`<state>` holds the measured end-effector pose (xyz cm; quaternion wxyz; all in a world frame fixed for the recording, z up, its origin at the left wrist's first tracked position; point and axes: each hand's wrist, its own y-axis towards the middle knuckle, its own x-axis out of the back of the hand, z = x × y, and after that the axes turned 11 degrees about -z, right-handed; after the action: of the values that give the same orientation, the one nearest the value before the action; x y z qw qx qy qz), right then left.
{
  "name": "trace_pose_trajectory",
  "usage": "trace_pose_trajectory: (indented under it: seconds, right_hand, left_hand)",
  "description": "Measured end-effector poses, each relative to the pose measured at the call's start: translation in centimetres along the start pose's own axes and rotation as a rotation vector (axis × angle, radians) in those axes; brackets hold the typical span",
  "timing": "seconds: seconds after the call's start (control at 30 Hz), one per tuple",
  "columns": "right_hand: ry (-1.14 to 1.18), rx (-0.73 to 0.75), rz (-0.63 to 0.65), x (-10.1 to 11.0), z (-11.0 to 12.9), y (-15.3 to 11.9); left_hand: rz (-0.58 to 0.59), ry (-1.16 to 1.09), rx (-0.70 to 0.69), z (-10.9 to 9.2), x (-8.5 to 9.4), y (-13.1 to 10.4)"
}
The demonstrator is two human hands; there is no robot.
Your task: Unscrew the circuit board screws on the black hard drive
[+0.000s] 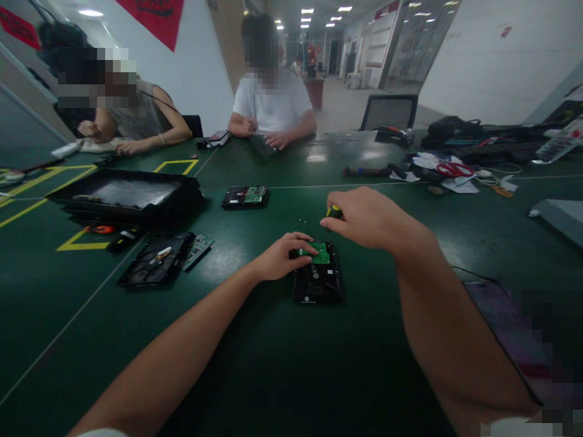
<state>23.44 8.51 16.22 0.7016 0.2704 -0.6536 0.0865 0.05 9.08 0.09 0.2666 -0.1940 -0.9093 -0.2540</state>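
The drive [317, 290] lies flat on the surface [255, 376] in front of the person, its green board [323, 254] facing up at the end farther from them. The left hand [286, 256] is spread over the drive's left side, fingers slightly bent and resting across the board, not wrapped around anything. The right hand [371, 217] is closed around the yellow-and-black handle of a screwdriver [335, 211], held upright with its thin shaft pointing down at the far edge of the drive; whether the tip touches a screw is too small to tell. The drive should feel dense and rather heavy for its size, with a stiff case that will not give under pressure, though its smooth underside could slide or turn on the surface under a twisting push. The best hold is along its two long side walls, thumb on one and fingers on the other; the board is thin and likely brittle, so it is better taken by its edges than pressed in the middle. The screwdriver looks light and is best held by its thick handle. To the left lie a black case [146, 274] and, just beside it, a loose board [199, 251]; another drive [245, 197] lies farther off.
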Motion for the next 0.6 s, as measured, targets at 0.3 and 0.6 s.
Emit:
trace_pose_trajectory:
  seconds: [0.3, 0.6]
  right_hand:
    - [-0.049, -0.047, -0.008, -0.46, 0.93, 0.19]
    - [0.059, -0.053, 0.010, -0.94, 0.74, -0.27]
  left_hand:
    - [0.006, 0.016, 0.026, -0.11, -0.04, -0.01]
    - [0.013, 0.031, 0.036, -0.01, -0.10, -0.03]
